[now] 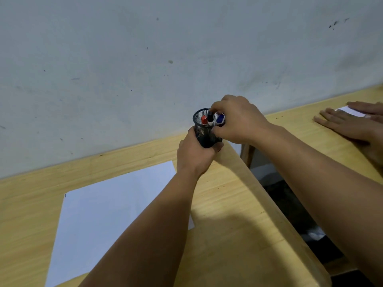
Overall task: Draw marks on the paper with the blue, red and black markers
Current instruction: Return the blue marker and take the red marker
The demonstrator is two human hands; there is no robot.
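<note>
The right hand point(238, 119) reaches over the mouth of a black mesh pen cup point(207, 131), its fingers curled down onto the markers; the fingertips appear to pinch the top of the black marker point(210, 118), though the exact contact is partly hidden by the fingers. The left hand point(194, 154) is wrapped around the lower wall of the cup from the near side, fingers closed firmly on the mesh, steadying it. Inside the cup stand three markers, caps up: the red marker point(204, 120) at left, the black one in the middle, the blue marker point(220, 119) at right, under the right hand. No brand, label or writing can be read on the markers or the cup.

The cup sits at the far right corner of a light wooden table point(228, 204), close to the pale wall point(124, 59). A blank white sheet of paper point(103, 214) lies on the table to the near left of the cup, partly covered by the left forearm. To the far right, on a second wooden table point(300, 125), another person's hand point(348, 125) lies flat beside a white sheet point(350, 111).
</note>
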